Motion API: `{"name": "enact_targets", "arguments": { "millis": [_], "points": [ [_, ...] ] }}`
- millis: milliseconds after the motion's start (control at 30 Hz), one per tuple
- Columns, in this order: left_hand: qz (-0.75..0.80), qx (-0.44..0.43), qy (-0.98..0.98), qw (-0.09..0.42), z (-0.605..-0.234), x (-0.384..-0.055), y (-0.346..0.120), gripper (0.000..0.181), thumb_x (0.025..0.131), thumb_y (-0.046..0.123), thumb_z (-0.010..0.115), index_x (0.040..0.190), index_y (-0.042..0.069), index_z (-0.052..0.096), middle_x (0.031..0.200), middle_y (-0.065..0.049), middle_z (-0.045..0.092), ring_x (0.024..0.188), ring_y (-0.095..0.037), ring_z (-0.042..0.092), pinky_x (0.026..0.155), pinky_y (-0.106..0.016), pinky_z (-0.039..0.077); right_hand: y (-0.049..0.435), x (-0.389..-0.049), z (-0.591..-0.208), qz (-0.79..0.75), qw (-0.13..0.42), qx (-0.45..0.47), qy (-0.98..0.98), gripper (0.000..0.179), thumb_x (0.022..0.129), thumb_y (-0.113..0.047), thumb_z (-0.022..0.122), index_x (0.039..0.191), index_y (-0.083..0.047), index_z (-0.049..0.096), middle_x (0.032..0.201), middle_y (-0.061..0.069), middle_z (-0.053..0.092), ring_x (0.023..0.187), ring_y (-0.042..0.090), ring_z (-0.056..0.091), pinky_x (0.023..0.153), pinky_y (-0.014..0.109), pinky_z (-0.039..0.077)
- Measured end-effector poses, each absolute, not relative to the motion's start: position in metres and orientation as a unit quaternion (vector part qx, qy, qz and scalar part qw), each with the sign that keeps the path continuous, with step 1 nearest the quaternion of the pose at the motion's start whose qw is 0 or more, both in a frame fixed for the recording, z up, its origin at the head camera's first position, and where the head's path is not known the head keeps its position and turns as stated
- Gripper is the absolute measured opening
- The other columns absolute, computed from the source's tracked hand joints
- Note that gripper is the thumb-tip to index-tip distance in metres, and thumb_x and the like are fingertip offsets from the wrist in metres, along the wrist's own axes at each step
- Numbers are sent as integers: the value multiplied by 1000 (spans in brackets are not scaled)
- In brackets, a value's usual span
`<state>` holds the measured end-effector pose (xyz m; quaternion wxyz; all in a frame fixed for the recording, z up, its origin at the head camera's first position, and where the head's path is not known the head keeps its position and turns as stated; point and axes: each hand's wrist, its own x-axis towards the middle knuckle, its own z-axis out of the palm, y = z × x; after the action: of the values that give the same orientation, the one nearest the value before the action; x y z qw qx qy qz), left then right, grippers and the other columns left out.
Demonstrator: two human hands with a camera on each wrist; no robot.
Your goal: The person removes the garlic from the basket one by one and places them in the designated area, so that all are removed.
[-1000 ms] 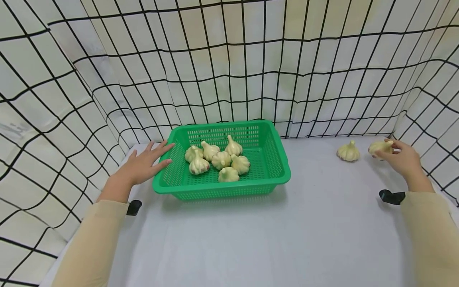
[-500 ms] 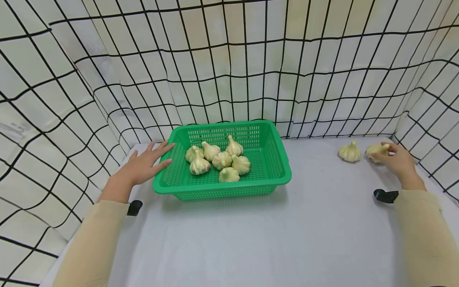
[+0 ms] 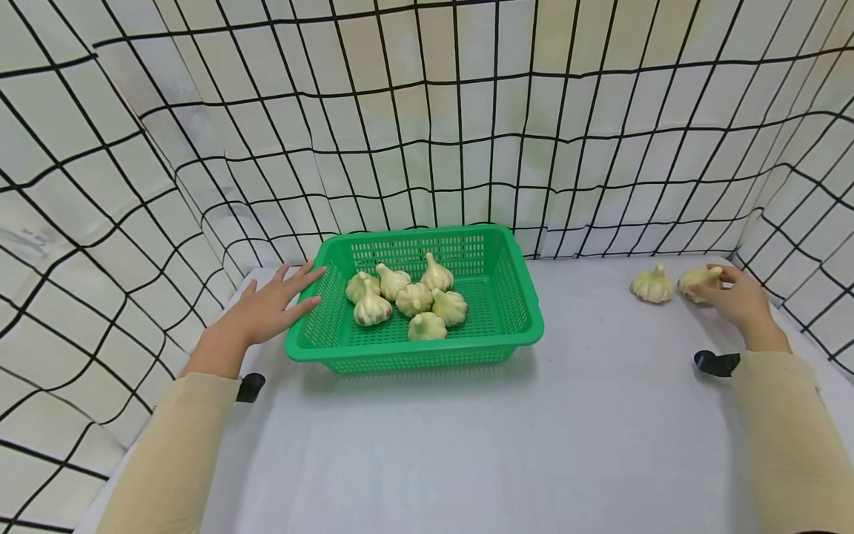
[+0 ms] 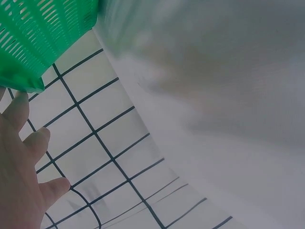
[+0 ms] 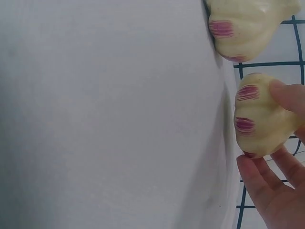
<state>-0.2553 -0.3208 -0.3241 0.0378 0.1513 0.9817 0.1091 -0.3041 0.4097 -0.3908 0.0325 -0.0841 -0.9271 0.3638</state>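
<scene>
At the back right, my right hand [image 3: 746,302] holds a cream garlic bulb [image 3: 696,285] between thumb and fingers, low over the white table. In the right wrist view the thumb lies on one side of this bulb [image 5: 257,121], which has pink streaks, and the fingertips on the other. A second garlic bulb [image 3: 652,287] sits just to its left. On the other side, my left hand [image 3: 256,311] spreads its straight fingers at the left rim of a green plastic basket [image 3: 414,351]. Several garlic bulbs [image 3: 414,298] lie inside, mostly left of its middle.
A black wire grid [image 3: 494,111] backed with white sheeting stands behind and at both sides of the table [image 3: 454,445]. Dark wrist pieces [image 3: 717,363] stick out from both sleeves, close to the tabletop.
My right hand has moved a little left and brought its garlic bulb down beside the second one, mostly in the first half second. The left hand and basket have stayed put.
</scene>
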Motion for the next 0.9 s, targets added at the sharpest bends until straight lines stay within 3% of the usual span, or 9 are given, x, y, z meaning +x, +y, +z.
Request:
{"name": "enact_targets", "arguments": {
  "millis": [267, 600, 900],
  "points": [
    [108, 151, 982, 36, -324, -255, -320, 69, 108, 54, 40, 166, 22, 21, 172, -10, 8, 155, -44, -3, 112, -76, -9, 411, -306, -393, 355, 14, -90, -930, 89, 104, -53, 50, 156, 12, 19, 155, 42, 21, 137, 65, 24, 107, 74, 29],
    [109, 153, 982, 36, -325, -256, -321, 70, 107, 57, 38, 166, 22, 21, 172, -9, 8, 155, -44, -3, 112, -76, -9, 408, -302, -394, 349, 15, -85, -933, 84, 106, -50, 48, 157, 9, 19, 156, 41, 20, 135, 66, 26, 106, 74, 30],
    [111, 152, 981, 37, -326, -255, -321, 69, 108, 54, 39, 166, 22, 21, 172, -10, 8, 155, -44, -3, 112, -76, -9, 414, -303, -396, 355, -10, -68, -932, 88, 106, -53, 45, 159, 8, 9, 154, 46, 16, 135, 69, 21, 106, 76, 27]
  ]
}}
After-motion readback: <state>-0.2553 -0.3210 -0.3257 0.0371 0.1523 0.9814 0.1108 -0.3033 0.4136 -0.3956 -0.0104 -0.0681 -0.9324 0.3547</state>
